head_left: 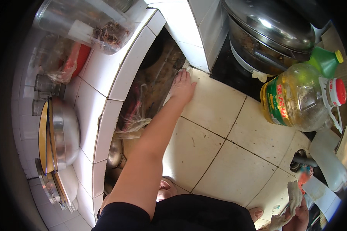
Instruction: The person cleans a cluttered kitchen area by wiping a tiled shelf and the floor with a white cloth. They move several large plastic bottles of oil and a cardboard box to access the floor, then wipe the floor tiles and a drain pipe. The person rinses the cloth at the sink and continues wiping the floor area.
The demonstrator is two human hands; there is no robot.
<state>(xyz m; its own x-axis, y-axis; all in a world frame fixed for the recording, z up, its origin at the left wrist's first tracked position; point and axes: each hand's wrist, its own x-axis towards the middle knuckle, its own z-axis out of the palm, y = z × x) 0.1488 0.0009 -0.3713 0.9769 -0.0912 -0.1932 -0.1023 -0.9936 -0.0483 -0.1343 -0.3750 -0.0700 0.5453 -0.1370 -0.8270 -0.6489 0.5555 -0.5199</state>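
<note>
We held our open left hand [182, 87] flat at the edge of the cream square-tiled floor [206, 106], by a small white scrap [186, 64] beside the white-tiled pillar [192, 52]; our right hand [300, 216] gripped a crumpled off-white cloth [295, 195]

Left arm [142, 161]: reaches forward and slightly rightward, elbow nearly straight, forearm bare. Left hand [182, 90]: back uppermost, fingers [178, 78] outstretched and pointing away from the body, thumb [193, 84] set apart on the right side. Right hand [300, 216]: held low at the far right, well apart from the left, only partly visible, curled in a grip. Torso [196, 213]: at the lower edge, between both hands.
</note>
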